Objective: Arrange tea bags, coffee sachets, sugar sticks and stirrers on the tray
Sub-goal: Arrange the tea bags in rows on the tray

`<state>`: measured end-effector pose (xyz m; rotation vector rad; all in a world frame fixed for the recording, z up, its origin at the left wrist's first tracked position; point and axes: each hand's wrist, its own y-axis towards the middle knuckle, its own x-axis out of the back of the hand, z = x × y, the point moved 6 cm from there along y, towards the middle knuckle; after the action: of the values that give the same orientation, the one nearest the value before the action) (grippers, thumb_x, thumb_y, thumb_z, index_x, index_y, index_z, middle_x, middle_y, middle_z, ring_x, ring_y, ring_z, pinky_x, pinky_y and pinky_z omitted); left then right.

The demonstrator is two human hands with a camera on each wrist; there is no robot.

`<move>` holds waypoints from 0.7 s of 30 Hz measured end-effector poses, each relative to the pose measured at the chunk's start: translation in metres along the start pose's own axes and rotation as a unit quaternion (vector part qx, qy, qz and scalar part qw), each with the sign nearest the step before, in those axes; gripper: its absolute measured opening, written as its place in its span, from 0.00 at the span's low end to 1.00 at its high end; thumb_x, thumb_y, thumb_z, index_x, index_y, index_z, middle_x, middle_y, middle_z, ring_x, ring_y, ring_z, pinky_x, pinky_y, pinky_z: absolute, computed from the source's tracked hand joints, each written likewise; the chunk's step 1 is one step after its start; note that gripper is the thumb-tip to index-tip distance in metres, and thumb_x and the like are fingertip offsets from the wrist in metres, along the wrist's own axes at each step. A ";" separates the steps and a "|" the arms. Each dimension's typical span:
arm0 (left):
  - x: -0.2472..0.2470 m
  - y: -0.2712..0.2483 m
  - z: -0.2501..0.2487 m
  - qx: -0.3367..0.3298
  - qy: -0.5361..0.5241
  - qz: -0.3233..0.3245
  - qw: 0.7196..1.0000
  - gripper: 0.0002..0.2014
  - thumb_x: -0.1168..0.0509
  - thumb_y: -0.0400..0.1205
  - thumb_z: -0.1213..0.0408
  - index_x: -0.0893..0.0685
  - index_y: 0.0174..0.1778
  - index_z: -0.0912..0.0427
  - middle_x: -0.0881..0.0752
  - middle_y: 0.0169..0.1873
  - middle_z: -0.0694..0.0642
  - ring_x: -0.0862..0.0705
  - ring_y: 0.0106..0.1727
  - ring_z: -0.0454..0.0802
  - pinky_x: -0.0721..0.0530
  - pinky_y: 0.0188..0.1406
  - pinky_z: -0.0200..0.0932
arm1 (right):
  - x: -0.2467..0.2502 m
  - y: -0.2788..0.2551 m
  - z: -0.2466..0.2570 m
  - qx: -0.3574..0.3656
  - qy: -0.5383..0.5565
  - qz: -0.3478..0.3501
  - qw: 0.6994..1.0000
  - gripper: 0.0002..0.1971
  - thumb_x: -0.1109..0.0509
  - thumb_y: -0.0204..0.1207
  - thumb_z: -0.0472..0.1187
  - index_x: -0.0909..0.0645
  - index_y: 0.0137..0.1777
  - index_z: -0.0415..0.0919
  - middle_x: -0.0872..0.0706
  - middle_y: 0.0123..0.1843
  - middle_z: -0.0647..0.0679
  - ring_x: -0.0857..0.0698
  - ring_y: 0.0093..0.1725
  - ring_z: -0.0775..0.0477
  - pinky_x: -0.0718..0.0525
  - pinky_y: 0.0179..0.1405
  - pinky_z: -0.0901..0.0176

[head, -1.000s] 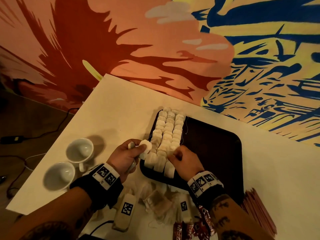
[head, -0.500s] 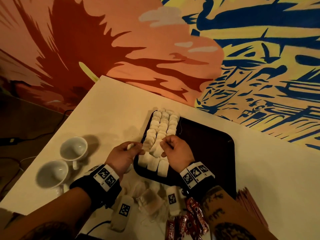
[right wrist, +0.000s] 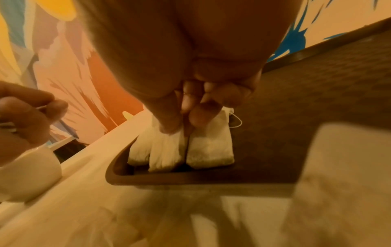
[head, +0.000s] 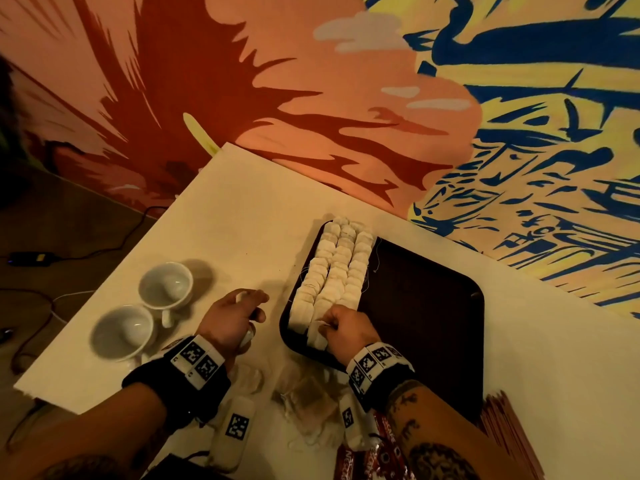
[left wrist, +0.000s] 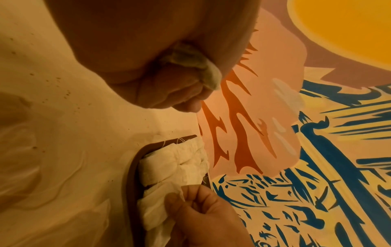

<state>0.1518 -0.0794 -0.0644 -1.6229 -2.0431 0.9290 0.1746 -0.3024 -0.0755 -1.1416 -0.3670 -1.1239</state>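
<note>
Over tray (head: 433, 306), right hand (head: 348, 332) pinching tea bag (head: 320, 336); left hand (head: 232, 317) clutching another.

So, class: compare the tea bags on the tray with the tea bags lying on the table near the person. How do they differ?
The tea bags on the tray sit in three neat overlapping rows along the left side of the tray; the tea bags on the table lie in a loose, jumbled heap. The right hand touches the tray rows; the heap lies untouched. Both are pale paper bags.
</note>
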 end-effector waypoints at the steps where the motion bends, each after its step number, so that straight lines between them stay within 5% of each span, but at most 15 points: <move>1: 0.000 0.000 0.000 0.001 0.000 -0.001 1.000 0.08 0.34 0.84 0.60 0.13 0.48 0.60 0.18 0.29 0.56 0.34 0.23 0.50 0.42 0.23 0.37 | 0.001 0.000 -0.002 -0.007 0.007 -0.006 1.000 0.03 0.27 0.78 0.52 0.17 0.48 0.56 0.13 0.52 0.52 0.14 0.50 0.51 0.13 0.56 0.53; 7: -0.005 0.005 0.000 0.016 0.007 0.014 1.000 0.09 0.36 0.84 0.59 0.13 0.49 0.60 0.21 0.29 0.55 0.34 0.22 0.49 0.42 0.24 0.37 | 0.000 -0.001 -0.002 -0.030 0.032 -0.008 0.999 0.06 0.24 0.75 0.53 0.19 0.45 0.59 0.14 0.51 0.53 0.14 0.47 0.53 0.11 0.53 0.53; 13: -0.015 0.011 -0.001 0.020 -0.005 0.034 0.999 0.13 0.40 0.87 0.58 0.16 0.51 0.64 0.25 0.23 0.53 0.38 0.21 0.47 0.44 0.20 0.33 | 0.003 -0.009 0.011 0.000 -0.027 0.001 1.000 0.25 0.19 0.65 0.53 0.28 0.57 0.56 0.25 0.56 0.56 0.21 0.56 0.50 0.17 0.58 0.52; 18: -0.020 0.014 -0.004 0.025 0.009 0.039 0.999 0.12 0.40 0.87 0.59 0.16 0.51 0.64 0.25 0.23 0.52 0.38 0.20 0.47 0.43 0.21 0.34 | -0.005 -0.005 0.014 0.009 -0.066 0.027 0.997 0.16 0.27 0.74 0.52 0.26 0.57 0.51 0.22 0.60 0.50 0.21 0.57 0.46 0.19 0.61 0.50; 21: -0.019 0.015 -0.005 0.024 0.011 0.038 0.999 0.12 0.40 0.87 0.59 0.16 0.52 0.64 0.24 0.23 0.52 0.38 0.20 0.47 0.43 0.20 0.34 | -0.005 -0.001 0.010 -0.014 -0.041 0.022 0.999 0.20 0.23 0.71 0.52 0.25 0.60 0.52 0.21 0.62 0.50 0.20 0.59 0.46 0.19 0.62 0.52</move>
<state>0.1710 -0.0942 -0.0694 -1.6880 -1.9420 0.9747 0.1742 -0.2910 -0.0743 -1.2177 -0.3891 -1.0481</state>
